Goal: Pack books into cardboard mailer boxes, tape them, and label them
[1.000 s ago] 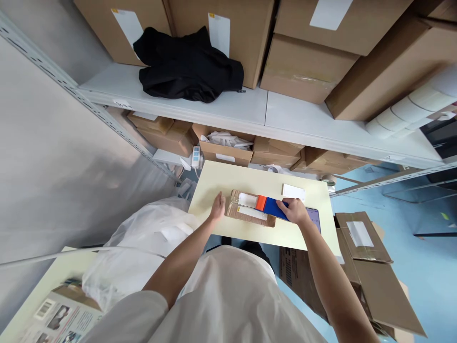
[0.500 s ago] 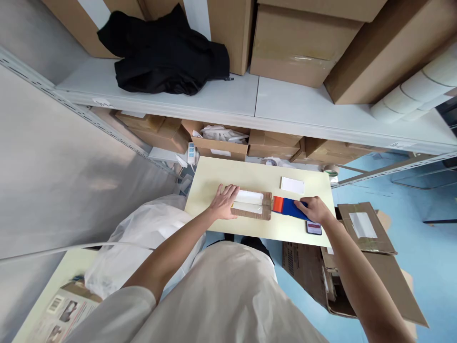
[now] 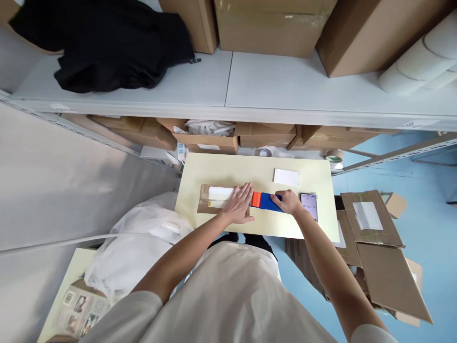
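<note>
On the pale yellow table lies a small brown cardboard box with long white areas on its top. My left hand rests flat over its right part, fingers stretched out, and hides that end. My right hand is closed around a flat blue thing with an orange end; its exact kind I cannot make out. The orange end points left and comes right up to my left fingers. A phone with a lit screen lies just beyond my right wrist. A white flat rectangular item sits farther back.
Behind the table runs a grey shelf with large cartons, a black garment and white rolls. Tape rolls stand at the table's back right. Open cartons are on the floor at right, and a white plastic bag is at left.
My left hand has slid right along the box to its right end. My right hand has brought the blue thing left with it. The phone is now uncovered, and the view has shifted.
</note>
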`<state>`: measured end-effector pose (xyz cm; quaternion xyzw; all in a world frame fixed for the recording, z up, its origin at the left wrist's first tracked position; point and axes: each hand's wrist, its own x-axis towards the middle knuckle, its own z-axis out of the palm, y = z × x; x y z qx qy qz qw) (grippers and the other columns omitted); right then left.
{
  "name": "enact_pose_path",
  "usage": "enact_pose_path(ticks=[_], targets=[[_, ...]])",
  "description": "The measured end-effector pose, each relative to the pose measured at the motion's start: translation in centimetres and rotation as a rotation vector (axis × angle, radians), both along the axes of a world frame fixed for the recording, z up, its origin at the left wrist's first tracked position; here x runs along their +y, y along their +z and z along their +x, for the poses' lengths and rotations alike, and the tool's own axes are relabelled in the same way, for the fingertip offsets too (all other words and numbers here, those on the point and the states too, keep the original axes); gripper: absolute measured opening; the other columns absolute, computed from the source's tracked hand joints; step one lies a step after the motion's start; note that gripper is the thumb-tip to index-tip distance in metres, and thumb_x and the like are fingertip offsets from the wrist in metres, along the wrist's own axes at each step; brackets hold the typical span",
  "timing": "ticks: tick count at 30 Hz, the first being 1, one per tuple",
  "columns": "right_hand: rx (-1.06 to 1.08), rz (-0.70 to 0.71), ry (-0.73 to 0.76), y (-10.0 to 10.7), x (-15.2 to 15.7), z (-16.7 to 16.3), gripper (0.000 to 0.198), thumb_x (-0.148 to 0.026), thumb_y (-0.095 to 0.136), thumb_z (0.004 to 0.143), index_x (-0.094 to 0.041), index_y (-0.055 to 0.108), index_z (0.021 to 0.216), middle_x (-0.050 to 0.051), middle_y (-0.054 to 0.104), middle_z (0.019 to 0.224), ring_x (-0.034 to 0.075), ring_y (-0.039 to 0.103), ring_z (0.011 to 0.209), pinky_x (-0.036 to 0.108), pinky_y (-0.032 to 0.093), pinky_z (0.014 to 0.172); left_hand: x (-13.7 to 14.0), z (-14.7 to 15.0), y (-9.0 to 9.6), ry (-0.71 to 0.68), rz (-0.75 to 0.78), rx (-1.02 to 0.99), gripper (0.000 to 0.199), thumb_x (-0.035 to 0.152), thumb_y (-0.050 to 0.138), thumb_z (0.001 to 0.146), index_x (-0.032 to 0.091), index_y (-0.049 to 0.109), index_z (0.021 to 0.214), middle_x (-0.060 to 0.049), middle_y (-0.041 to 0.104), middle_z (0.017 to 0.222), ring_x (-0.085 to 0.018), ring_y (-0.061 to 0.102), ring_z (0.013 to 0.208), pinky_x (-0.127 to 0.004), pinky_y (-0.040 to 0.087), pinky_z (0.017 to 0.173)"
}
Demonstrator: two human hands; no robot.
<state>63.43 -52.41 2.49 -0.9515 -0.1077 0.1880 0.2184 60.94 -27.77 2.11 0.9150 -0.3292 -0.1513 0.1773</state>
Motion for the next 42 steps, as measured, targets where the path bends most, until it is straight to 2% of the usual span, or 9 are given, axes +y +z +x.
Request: enact_pose_path(ticks=[4, 8, 12, 17, 23, 27, 32, 37, 42], targets=[[0.093, 0.123, 0.054, -0.9, -2.9, -0.1, 0.050, -0.053, 0.031, 0.089, -0.021, 0.049, 0.055, 0.002, 0.052, 0.050, 0.014, 0.047, 0.047, 0.025, 0.033, 0.051, -0.4, 0.1, 0.1, 0.022, 0.040, 0.024, 0.099, 0.054, 0.059, 0.073, 0.005, 0.016, 0.147, -0.021, 0.012, 0.154, -0.033, 0.006, 0.143, -0.047, -0.003, 0.114], [0.135, -0.059, 0.080, -0.2, -5.4, -0.2, 0.054, -0.056, 0.030, 0.089, -0.019, 0.059, 0.061, 0.007, 0.060, 0.056, 0.017, 0.056, 0.055, 0.027, 0.037, 0.056, -0.3, -0.1, 0.7, 0.018, 0.100, 0.033, 0.092, 0.050, 0.063, 0.071, 0.013, 0.024, 0.146, -0.018, 0.012, 0.155, -0.035, 0.006, 0.143, -0.051, -0.001, 0.113], [0.140, -0.347, 0.023, 1.9, -0.1, -0.2, 0.053, -0.055, 0.038, 0.087, -0.014, 0.070, 0.080, 0.019, 0.068, 0.077, 0.027, 0.065, 0.075, 0.034, 0.042, 0.065, -1.0, -0.6, 0.9, 0.010, 0.122, -0.015, 0.061, 0.038, 0.067, 0.071, 0.021, 0.052, 0.128, -0.013, 0.015, 0.156, -0.037, 0.007, 0.142, -0.058, -0.001, 0.111], [0.107, -0.387, 0.058, 3.0, 7.8, -0.9, 0.037, -0.032, 0.041, 0.090, -0.011, 0.070, 0.086, 0.021, 0.069, 0.083, 0.028, 0.067, 0.076, 0.037, 0.045, 0.066, -2.1, -0.7, 0.5, 0.059, 0.147, -0.053, 0.049, 0.034, 0.070, 0.069, 0.020, 0.061, 0.116, -0.015, 0.019, 0.154, -0.038, 0.010, 0.142, -0.061, 0.000, 0.110], [-0.055, -0.392, -0.267, -0.5, 4.4, -4.4, 0.050, -0.045, 0.030, 0.094, -0.009, 0.064, 0.093, 0.020, 0.068, 0.080, 0.028, 0.066, 0.073, 0.036, 0.043, 0.066, -0.7, -0.3, 1.3, 0.089, -0.077, 0.087, 0.089, 0.064, 0.062, 0.069, 0.022, 0.033, 0.143, -0.017, 0.003, 0.156, -0.040, 0.003, 0.142, -0.062, 0.008, 0.109], [-0.107, -0.358, -0.385, -4.6, 2.9, -8.0, 0.036, -0.031, 0.031, 0.094, -0.007, 0.058, 0.100, 0.019, 0.067, 0.085, 0.028, 0.064, 0.082, 0.037, 0.042, 0.074, 5.0, -1.6, 1.0, 0.408, -0.209, -0.049, 0.072, 0.056, 0.041, 0.088, 0.021, 0.021, 0.148, -0.014, -0.001, 0.157, -0.036, -0.001, 0.143, -0.057, 0.005, 0.112], [-0.217, -0.256, -0.416, -7.7, 4.1, -11.6, 0.039, -0.022, 0.040, 0.088, -0.006, 0.048, 0.123, 0.023, 0.062, 0.111, 0.033, 0.057, 0.106, 0.045, 0.040, 0.089, 13.5, -4.7, -2.2, 0.980, -0.487, 0.145, 0.091, 0.057, 0.050, 0.082, 0.019, 0.001, 0.149, -0.014, -0.007, 0.157, -0.029, -0.007, 0.143, -0.050, 0.002, 0.115], [-0.359, 0.081, -0.232, -6.7, 7.3, -11.8, 0.075, -0.029, 0.053, 0.080, -0.011, 0.020, 0.145, 0.021, 0.033, 0.146, 0.034, 0.030, 0.135, 0.051, 0.032, 0.105, 14.9, -6.1, -5.3, 0.823, -0.675, 0.351, 0.102, 0.047, 0.074, 0.064, 0.020, 0.020, 0.146, -0.015, 0.031, 0.150, -0.029, 0.031, 0.137, -0.042, 0.025, 0.113], [-0.187, 0.527, -0.285, -4.4, 10.9, -7.9, 0.063, -0.043, 0.049, 0.083, -0.017, 0.035, 0.139, 0.017, 0.053, 0.131, 0.028, 0.055, 0.112, 0.045, 0.045, 0.093, 13.9, -4.1, -4.2, 0.867, -0.652, 0.271, 0.067, 0.043, 0.067, 0.071, 0.015, 0.047, 0.129, -0.012, 0.062, 0.121, -0.025, 0.059, 0.112, -0.035, 0.046, 0.096]])
